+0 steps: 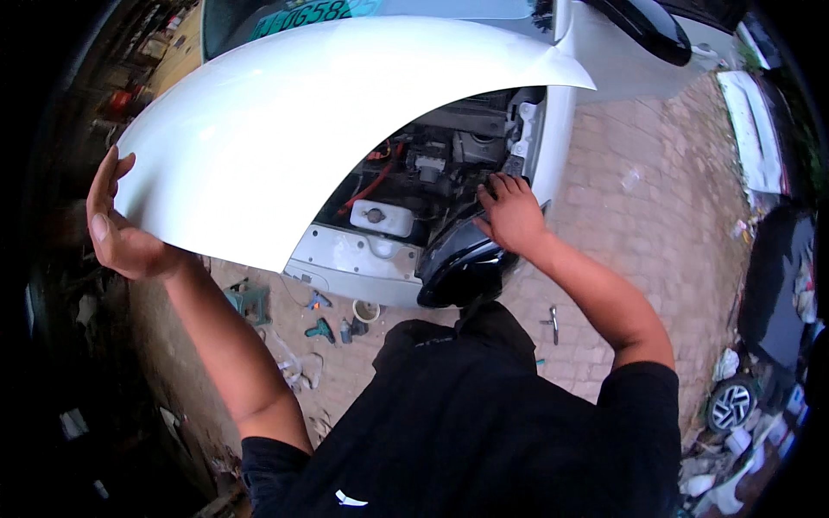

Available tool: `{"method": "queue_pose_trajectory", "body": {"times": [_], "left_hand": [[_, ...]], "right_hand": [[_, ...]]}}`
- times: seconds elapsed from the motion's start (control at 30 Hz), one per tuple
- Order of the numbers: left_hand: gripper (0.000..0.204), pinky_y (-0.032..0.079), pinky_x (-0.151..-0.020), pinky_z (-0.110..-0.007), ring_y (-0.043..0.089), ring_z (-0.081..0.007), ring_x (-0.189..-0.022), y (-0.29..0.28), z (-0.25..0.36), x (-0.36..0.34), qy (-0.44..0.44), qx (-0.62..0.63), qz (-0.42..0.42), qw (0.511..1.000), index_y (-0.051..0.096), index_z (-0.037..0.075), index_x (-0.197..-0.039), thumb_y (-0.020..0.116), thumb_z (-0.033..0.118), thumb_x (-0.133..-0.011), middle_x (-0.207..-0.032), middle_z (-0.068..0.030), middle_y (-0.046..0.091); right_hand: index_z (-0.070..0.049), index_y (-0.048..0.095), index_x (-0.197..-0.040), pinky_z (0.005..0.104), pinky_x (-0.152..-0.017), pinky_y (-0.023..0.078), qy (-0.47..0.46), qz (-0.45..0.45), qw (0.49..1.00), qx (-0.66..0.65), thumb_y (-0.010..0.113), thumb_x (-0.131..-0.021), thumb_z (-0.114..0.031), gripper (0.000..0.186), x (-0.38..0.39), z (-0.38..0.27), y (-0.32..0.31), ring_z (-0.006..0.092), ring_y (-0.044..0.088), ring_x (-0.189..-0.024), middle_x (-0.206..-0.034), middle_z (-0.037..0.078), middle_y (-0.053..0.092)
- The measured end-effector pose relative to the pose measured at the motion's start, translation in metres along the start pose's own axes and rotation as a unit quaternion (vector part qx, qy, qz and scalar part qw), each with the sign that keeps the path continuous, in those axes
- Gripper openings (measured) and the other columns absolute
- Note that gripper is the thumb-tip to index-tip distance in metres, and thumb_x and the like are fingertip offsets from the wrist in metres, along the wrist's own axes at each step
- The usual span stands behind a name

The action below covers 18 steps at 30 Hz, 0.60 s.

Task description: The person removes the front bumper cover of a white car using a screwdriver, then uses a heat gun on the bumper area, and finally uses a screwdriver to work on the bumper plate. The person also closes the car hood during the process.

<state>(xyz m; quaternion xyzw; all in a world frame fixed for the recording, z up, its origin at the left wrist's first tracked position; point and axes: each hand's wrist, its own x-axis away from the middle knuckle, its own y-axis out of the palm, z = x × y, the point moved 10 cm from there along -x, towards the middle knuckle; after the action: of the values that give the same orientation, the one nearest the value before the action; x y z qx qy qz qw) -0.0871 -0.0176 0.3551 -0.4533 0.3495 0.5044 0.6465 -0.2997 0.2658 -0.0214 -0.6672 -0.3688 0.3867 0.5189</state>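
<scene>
L hand [121, 229] holds white fender [302, 121], R hand [511, 211] on headlight [458, 263]

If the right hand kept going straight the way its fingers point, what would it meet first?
Probably the dark parts of the open engine bay: the right hand rests on the black headlight with fingers aimed up-left into it. Depth is unclear.

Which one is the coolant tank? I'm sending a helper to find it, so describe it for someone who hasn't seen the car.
Start at the white car with its white hood lifted by the left hand. In the open engine bay, below the orange cables, sits the white plastic reservoir. It is the only pale, rounded tank with a dark cap on top, left of the right hand.
</scene>
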Motion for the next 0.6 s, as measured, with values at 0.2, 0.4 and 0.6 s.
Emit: {"method": "queue_pose_trajectory", "body": {"times": [0.2, 0.4, 0.6], "left_hand": [[0.07, 0.055, -0.085, -0.044, 0.068, -0.0341, -0.093, -0.001, 0.004, -0.007, 0.038, -0.03, -0.02, 0.999, 0.064, -0.012, -0.113, 0.031, 0.046, -0.093, -0.099, -0.0271, 0.069], [0.075, 0.063, -0.066, -0.038, 0.074, -0.0309, -0.08, 0.0, 0.019, -0.008, 0.266, 0.024, -0.078, 0.96, 0.062, -0.016, -0.108, 0.058, 0.056, -0.092, -0.092, -0.0277, 0.07], [0.057, 0.053, -0.072, -0.036, 0.066, -0.0271, -0.081, 0.009, 0.016, -0.006, 0.083, 0.04, -0.017, 0.996, 0.066, -0.01, -0.105, 0.042, 0.04, -0.092, -0.092, -0.0197, 0.068]], "right_hand": [[0.0, 0.068, -0.116, 0.049, -0.113, 0.031, 0.023, 0.014, 0.999, 0.036, 0.069, -0.081, -0.039, 0.053, 0.001, -0.013, 0.006, 0.0342, 0.035, -0.14, -0.145, 0.02, 0.046], [-0.003, 0.072, -0.105, 0.0451, -0.101, 0.044, 0.102, -0.05, 0.936, -0.333, 0.068, -0.087, -0.034, 0.037, -0.019, -0.035, -0.029, 0.0344, 0.057, -0.119, -0.13, 0.017, 0.06], [0.003, 0.044, -0.14, 0.0332, -0.088, 0.05, -0.119, 0.002, 0.571, -0.812, 0.065, -0.094, -0.035, 0.064, -0.036, -0.161, -0.175, 0.02, 0.063, -0.1, -0.113, 0.018, 0.063]]}}
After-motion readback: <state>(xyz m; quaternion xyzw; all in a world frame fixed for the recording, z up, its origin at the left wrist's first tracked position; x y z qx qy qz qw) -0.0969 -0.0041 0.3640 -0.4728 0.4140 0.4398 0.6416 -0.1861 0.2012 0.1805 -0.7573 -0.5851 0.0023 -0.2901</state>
